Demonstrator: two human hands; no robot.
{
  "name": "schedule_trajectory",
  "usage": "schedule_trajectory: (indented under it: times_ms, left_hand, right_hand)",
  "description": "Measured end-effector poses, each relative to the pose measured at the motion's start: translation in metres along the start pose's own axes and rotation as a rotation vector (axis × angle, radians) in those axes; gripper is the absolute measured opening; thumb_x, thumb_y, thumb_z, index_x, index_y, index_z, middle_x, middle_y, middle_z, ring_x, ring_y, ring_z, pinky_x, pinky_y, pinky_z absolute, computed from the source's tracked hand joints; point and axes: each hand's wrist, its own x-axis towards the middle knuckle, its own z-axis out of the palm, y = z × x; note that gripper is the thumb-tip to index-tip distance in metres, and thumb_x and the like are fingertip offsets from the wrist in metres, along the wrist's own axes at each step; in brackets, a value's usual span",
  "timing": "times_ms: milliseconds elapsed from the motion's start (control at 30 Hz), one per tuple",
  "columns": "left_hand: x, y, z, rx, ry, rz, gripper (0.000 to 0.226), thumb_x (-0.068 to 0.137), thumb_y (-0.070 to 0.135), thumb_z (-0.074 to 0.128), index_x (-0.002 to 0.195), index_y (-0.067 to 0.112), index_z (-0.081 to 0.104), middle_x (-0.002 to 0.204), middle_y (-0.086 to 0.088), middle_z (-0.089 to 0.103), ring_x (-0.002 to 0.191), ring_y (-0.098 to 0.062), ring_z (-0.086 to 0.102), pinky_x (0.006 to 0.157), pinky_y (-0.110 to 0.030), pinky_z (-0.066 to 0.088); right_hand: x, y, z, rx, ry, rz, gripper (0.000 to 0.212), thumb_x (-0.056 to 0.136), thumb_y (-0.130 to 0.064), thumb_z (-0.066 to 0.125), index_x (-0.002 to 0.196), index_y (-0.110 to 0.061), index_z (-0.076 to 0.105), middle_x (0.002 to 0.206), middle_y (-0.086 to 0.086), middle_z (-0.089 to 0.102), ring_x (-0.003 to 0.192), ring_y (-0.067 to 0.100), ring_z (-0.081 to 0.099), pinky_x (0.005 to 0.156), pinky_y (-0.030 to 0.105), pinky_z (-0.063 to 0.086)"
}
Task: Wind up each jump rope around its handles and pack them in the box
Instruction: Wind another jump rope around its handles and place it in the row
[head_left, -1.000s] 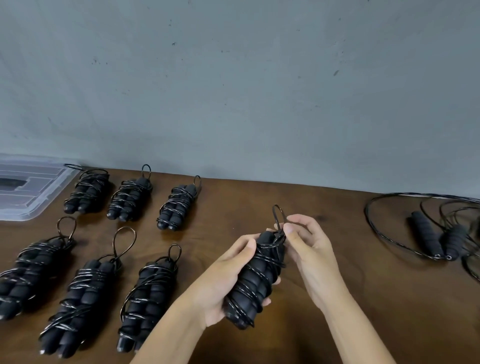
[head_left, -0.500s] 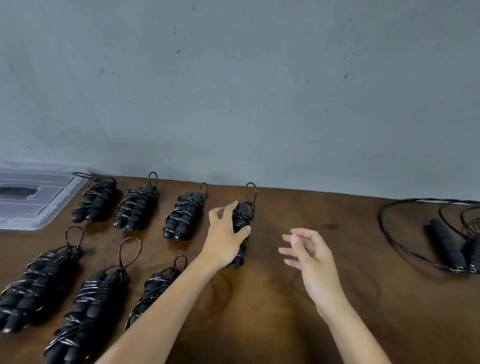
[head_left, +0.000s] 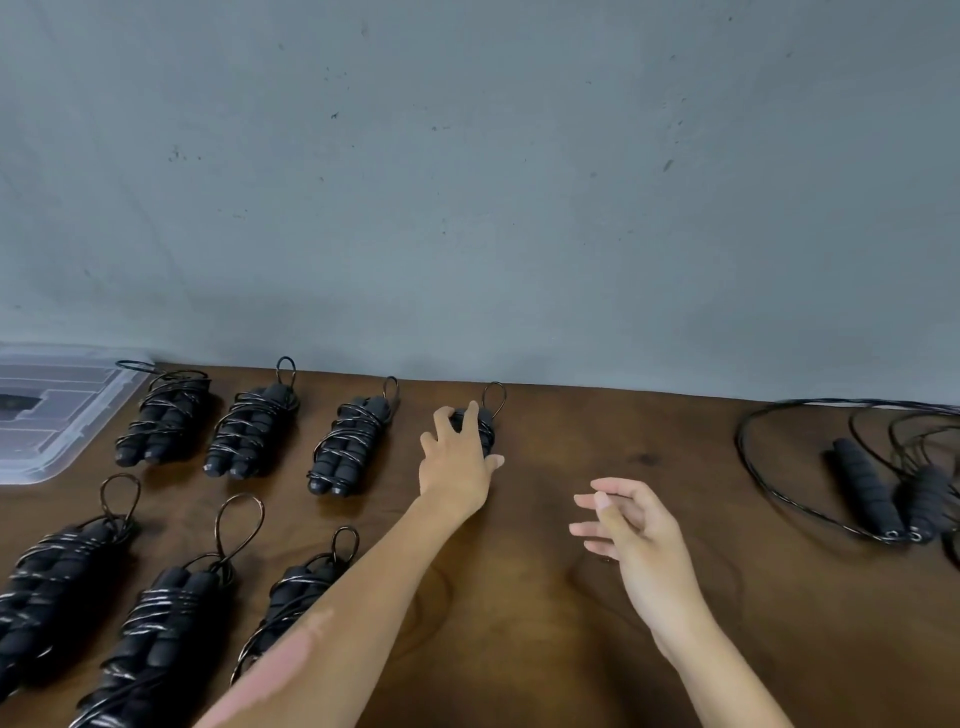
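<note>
Head view. Seven wound ropes lie on the table (head_left: 597, 597) in two rows: four in the far row, three in the near row. The left hand (head_left: 457, 462) rests on the seventh bundle (head_left: 485, 423), at the right end of the far row; its fingers are spread over the bundle, and whether they grip it cannot be told. The right hand (head_left: 639, 535) hovers above the table, fingers loosely apart, holding nothing.

Status, as a judgement: winding is mostly complete, but packing has not started. At least one loose rope (head_left: 872, 483) lies unwound at the far right, partly cut off by the frame edge. The box (head_left: 57, 415) stands at the far left; no bundle is visible in it.

Materials: the handles are black, ribbed, matte and cylindrical, apparently foam. The cord is thin, glossy and black, wrapped in crossing turns, with an end loop standing out of each bundle. The box is translucent plastic. The table is dark brown wood grain.
</note>
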Motion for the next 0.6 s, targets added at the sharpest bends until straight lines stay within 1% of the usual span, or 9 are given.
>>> schedule_trajectory:
  times_ms: [133,200,267,333,400,467,533,600]
  left_hand:
    - [-0.001,0.003,0.003,0.038,0.012,-0.004,0.081,0.104,0.044,0.059,0.166,0.027,0.009,0.164,-0.009,0.013,0.133,-0.035,0.039,0.099,-0.042,0.049]
    - [-0.002,0.004,0.003,0.045,0.010,-0.011,0.082,0.104,0.048,0.057,0.166,0.027,0.008,0.166,-0.011,0.012,0.139,-0.038,0.036,0.106,-0.047,0.045]
    - [-0.005,0.007,0.002,0.094,0.026,-0.016,0.084,0.103,0.056,0.054,0.166,0.027,0.008,0.169,-0.014,0.009,0.150,-0.042,0.024,0.116,-0.055,0.034]
    - [-0.011,0.012,0.000,0.138,0.061,0.012,0.081,0.103,0.061,0.049,0.166,0.027,0.011,0.171,-0.015,0.007,0.156,-0.043,0.013,0.123,-0.059,0.022]
    - [-0.018,0.022,0.000,0.120,0.118,0.088,0.072,0.105,0.057,0.047,0.164,0.024,0.021,0.170,-0.015,0.013,0.156,-0.041,0.013,0.125,-0.057,0.018]
    - [-0.026,0.037,-0.001,0.046,0.169,0.174,0.061,0.106,0.049,0.050,0.158,0.020,0.036,0.167,-0.015,0.023,0.155,-0.039,0.019,0.126,-0.052,0.018]
    - [-0.034,0.054,-0.001,-0.038,0.181,0.241,0.050,0.106,0.042,0.052,0.150,0.017,0.048,0.162,-0.013,0.032,0.151,-0.036,0.026,0.124,-0.048,0.022]
    - [-0.041,0.073,0.003,-0.081,0.176,0.297,0.044,0.105,0.040,0.054,0.143,0.017,0.056,0.155,-0.010,0.041,0.146,-0.033,0.033,0.120,-0.045,0.028]
  right_hand:
    - [-0.004,0.000,-0.001,-0.018,-0.001,-0.005,0.013,0.103,-0.022,0.056,0.113,-0.018,0.064,0.104,-0.002,0.076,0.085,0.018,0.076,0.080,0.033,0.061]
    - [-0.006,-0.001,-0.005,-0.015,0.006,-0.008,0.013,0.103,-0.020,0.056,0.113,-0.018,0.064,0.103,-0.002,0.076,0.085,0.018,0.076,0.079,0.032,0.061]
    - [-0.008,-0.003,-0.010,-0.014,0.016,-0.013,0.013,0.103,-0.018,0.056,0.113,-0.018,0.064,0.103,-0.002,0.076,0.085,0.019,0.076,0.079,0.032,0.061]
    - [-0.010,-0.005,-0.018,-0.012,0.032,-0.016,0.013,0.103,-0.017,0.055,0.113,-0.018,0.065,0.103,-0.002,0.076,0.085,0.019,0.076,0.081,0.034,0.061]
    - [-0.011,-0.006,-0.029,-0.012,0.048,-0.024,0.013,0.104,-0.017,0.055,0.113,-0.018,0.065,0.104,-0.001,0.076,0.084,0.019,0.076,0.082,0.035,0.060]
    - [-0.012,-0.007,-0.043,-0.021,0.068,-0.031,0.013,0.104,-0.017,0.055,0.112,-0.019,0.065,0.104,-0.002,0.076,0.084,0.019,0.076,0.083,0.036,0.060]
    - [-0.012,-0.006,-0.059,-0.024,0.089,-0.029,0.013,0.104,-0.017,0.054,0.112,-0.019,0.065,0.104,-0.001,0.076,0.084,0.019,0.076,0.083,0.036,0.060]
    - [-0.013,-0.004,-0.077,-0.016,0.107,-0.024,0.013,0.104,-0.016,0.054,0.112,-0.018,0.065,0.104,-0.001,0.076,0.083,0.019,0.076,0.084,0.037,0.060]
